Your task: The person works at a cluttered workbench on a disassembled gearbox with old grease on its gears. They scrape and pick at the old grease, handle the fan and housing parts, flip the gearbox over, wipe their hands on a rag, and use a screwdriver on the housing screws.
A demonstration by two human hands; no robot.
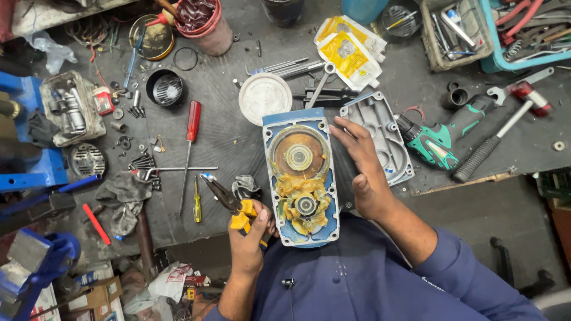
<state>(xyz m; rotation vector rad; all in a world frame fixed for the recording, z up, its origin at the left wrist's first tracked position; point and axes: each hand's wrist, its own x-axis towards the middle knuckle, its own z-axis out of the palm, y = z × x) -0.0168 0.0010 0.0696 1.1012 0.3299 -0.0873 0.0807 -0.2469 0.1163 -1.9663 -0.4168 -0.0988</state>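
Note:
A blue gear housing (273, 178) lies open on the dark workbench, close to my body. Inside it are a copper-coloured gear disc (298, 156) and a smaller gear (306, 205) smeared with yellow grease. My right hand (366, 169) grips the housing's right edge, fingers stretched along its side. At the housing's lower left corner, my left hand (248, 235) is closed on yellow-handled pliers (229, 201), whose jaws point up and to the left, away from the housing. A grey metal cover (380, 131) lies just beyond my right hand.
Around the housing lie a red screwdriver (191, 128), a small yellow screwdriver (197, 203), a white round lid (264, 98), yellow pouches (351, 54), a green cordless drill (443, 141) and a hammer (505, 128). A red grease tub (205, 24) and a tool tray (455, 32) stand at the back. A blue vise (35, 255) sits lower left.

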